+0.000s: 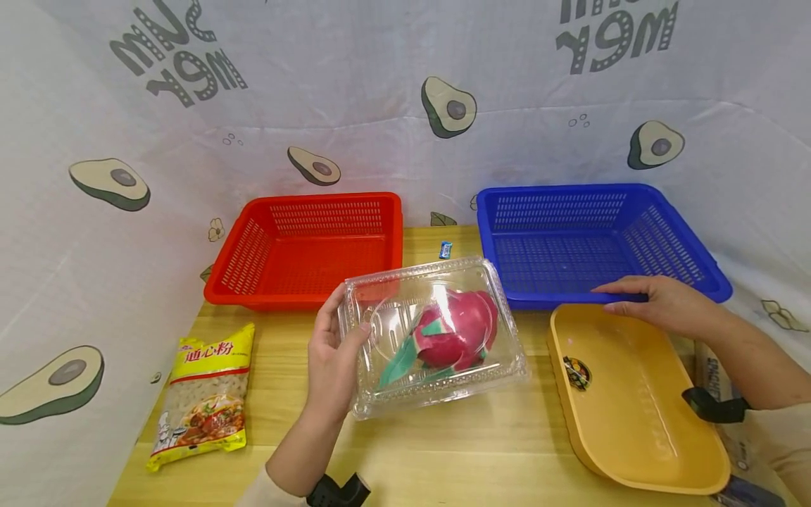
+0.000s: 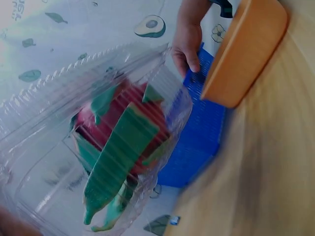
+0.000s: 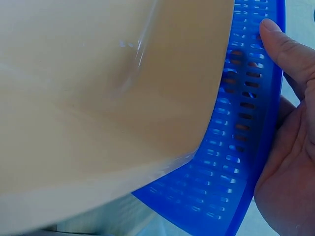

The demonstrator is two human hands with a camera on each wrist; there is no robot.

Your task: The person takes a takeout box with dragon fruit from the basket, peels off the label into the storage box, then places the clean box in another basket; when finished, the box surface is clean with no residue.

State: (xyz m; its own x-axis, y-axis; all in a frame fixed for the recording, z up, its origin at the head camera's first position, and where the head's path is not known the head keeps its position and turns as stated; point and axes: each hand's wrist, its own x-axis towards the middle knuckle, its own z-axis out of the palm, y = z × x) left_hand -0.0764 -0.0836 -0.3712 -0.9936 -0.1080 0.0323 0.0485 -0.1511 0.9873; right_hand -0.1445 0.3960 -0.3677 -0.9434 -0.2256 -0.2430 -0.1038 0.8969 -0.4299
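My left hand (image 1: 334,366) grips the left edge of a closed clear plastic clamshell box (image 1: 386,338), tilted above the table with its thumb over the edge. Inside lies a red dragon fruit (image 1: 465,324) with green leaf-like scales, also seen through the plastic in the left wrist view (image 2: 123,142). At the right, my right hand (image 1: 665,303) pinches the near wall of a blue slotted basket (image 1: 557,264). In the right wrist view the thumb (image 3: 288,46) lies on one side of that wall, and skin shows through the slots from the other.
A red slotted basket (image 1: 329,260) stands at the back left. A yellow-orange tray (image 1: 633,394) sits in front of the blue basket, beside a partly hidden spaghetti pack (image 1: 712,366). A pasta bag (image 1: 205,398) lies left; a small blue packet (image 1: 446,250) lies between the baskets.
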